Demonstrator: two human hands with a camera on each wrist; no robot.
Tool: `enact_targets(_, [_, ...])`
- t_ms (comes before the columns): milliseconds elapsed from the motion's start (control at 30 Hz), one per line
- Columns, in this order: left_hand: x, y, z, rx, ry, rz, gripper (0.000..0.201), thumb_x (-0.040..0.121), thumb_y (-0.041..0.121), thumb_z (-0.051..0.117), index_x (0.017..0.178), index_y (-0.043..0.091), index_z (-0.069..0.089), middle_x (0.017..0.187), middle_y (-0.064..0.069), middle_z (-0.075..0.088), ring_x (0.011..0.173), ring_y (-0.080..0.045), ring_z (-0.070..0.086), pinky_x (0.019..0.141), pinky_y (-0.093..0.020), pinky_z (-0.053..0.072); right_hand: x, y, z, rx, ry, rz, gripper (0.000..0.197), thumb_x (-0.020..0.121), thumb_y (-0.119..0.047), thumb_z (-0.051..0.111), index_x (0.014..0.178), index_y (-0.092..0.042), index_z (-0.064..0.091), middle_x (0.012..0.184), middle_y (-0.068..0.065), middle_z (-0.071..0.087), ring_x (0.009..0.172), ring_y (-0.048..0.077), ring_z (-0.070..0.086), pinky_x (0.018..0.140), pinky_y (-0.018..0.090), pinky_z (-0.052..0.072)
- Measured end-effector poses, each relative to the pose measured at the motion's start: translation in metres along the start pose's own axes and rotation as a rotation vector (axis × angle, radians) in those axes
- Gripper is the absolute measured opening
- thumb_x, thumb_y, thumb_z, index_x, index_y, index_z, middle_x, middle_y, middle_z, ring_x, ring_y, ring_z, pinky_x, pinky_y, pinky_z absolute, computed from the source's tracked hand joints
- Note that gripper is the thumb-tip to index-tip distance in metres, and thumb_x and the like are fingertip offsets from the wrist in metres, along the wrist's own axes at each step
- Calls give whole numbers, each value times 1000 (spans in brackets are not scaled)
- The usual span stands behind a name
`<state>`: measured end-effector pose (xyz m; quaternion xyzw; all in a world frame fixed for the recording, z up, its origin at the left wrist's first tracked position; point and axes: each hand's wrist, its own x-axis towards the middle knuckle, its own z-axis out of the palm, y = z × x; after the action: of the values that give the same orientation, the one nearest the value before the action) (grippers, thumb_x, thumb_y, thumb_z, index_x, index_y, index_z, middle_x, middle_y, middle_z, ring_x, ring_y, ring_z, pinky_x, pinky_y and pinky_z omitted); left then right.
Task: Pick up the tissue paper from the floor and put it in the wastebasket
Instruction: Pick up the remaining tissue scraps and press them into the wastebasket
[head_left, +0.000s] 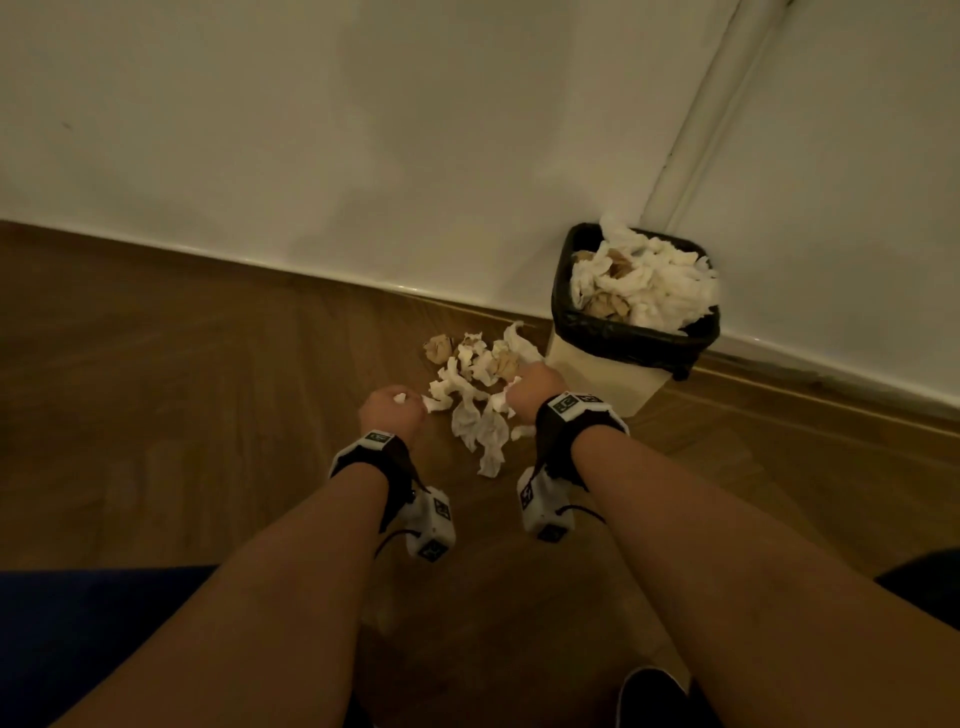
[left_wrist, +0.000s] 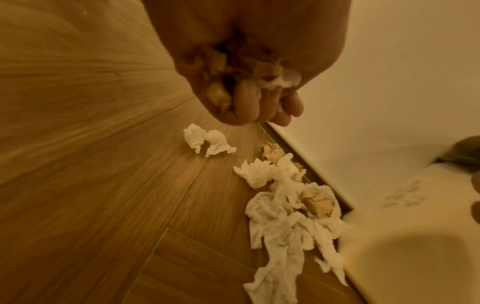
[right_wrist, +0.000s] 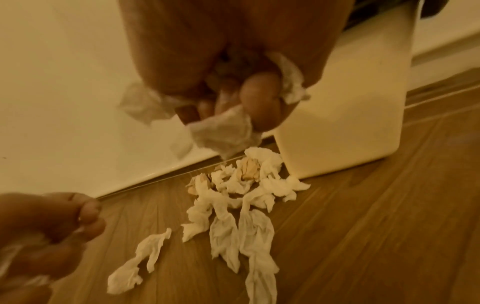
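Both hands fisted low over the floor (head_left: 208, 364): left hand (head_left: 390, 411) clenched round crumpled tissue, right hand (head_left: 536, 391) likewise. Remaining tissue paper (head_left: 475, 400) strewn just beside the wastebasket (head_left: 613, 358), already heaped full. Probably feather-light, soft, easily torn; best bunched mid-wad. Loose strips trailing lengthwise away from the wall.

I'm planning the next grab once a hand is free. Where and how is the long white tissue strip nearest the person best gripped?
Probably pinch the long white tissue strip at its bunched upper part, coming straight down from above: it lies flat and limp on the floor, offering no edge to slide under, and its thin lower tail looks likelier to tear.
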<state>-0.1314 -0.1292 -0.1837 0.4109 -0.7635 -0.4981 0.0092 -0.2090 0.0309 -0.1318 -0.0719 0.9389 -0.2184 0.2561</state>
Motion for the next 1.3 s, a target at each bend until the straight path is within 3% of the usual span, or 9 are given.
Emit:
enact_targets(133, [-16, 24, -3, -4, -31, 82, 25, 82, 25, 50, 67, 17, 68, 74, -10, 62, 70, -29, 59, 60, -29, 44, -15, 1, -21, 88, 58, 38, 41, 90, -32, 48, 120, -5, 58, 125, 16, 59, 113, 32, 56, 89, 33, 45])
enact_targets(233, [-28, 49, -2, 83, 12, 197, 53, 93, 41, 42, 47, 14, 46, 52, -4, 45, 54, -23, 46, 55, -27, 35, -26, 2, -38, 12, 75, 20, 55, 91, -51, 36, 124, -10, 54, 135, 15, 52, 110, 32, 55, 90, 36, 43])
enact_targets(333, [-42, 79, 1, 220, 40, 262, 63, 99, 46, 25, 54, 8, 48, 56, -5, 46, 54, -21, 45, 59, -29, 37, -33, 5, -56, 15, 201, -9, 39, 95, -41, 34, 92, -9, 58, 110, 16, 63, 84, 29, 56, 71, 31, 41])
enact_targets(467, [-62, 123, 11, 327, 58, 432, 70, 99, 48, 15, 57, 5, 52, 60, -7, 52, 62, -25, 51, 58, -30, 38, -48, 10, -87, -2, 308, -103, 45, 102, -24, 19, 129, -2, 48, 116, 23, 59, 105, 35, 57, 84, 37, 44])
enact_targets(600, [-82, 168, 23, 281, 126, 700, 54, 99, 44, 21, 54, 21, 39, 54, 2, 43, 54, -17, 43, 53, -27, 29, -56, 10, -138, 51, 442, -143, 37, 101, -21, 33, 133, -6, 46, 126, 21, 55, 113, 33, 55, 93, 37, 42])
enact_targets(833, [-98, 241, 53, -156, -143, 714, 11, 88, 7, 41, 96, 13, 41, 87, -7, 46, 78, -24, 45, 66, -34, 38, -45, 45, -214, 216, 476, -129, 23, 97, -19, 33, 93, -7, 52, 106, 17, 55, 100, 34, 54, 73, 30, 36])
enact_targets(1000, [-77, 259, 72, -116, -107, 645, 40, 86, -7, 37, 124, 6, 35, 126, -21, 33, 100, -35, 48, 89, -48, 47, -15, 61, -224, 556, 427, 6, 45, 95, -9, 39, 139, -2, 32, 133, 20, 45, 125, 36, 44, 92, 38, 39])
enact_targets(1133, [-54, 250, 90, -52, -88, 735, 43, 85, -10, 39, 124, 4, 32, 120, -13, 28, 84, -21, 40, 87, -29, 43, 9, 68, -206, 322, 374, 90, 50, 96, -17, 41, 142, -6, 25, 141, 22, 36, 125, 38, 42, 103, 41, 37])
enact_targets(1300, [-28, 223, 115, 131, -126, 835, 34, 91, -1, 40, 125, 0, 38, 122, -15, 27, 100, -20, 41, 85, -10, 28, 28, 70, -184, 29, 487, 92, 50, 91, -12, 46, 137, -3, 29, 139, 22, 27, 120, 36, 39, 102, 36, 36])
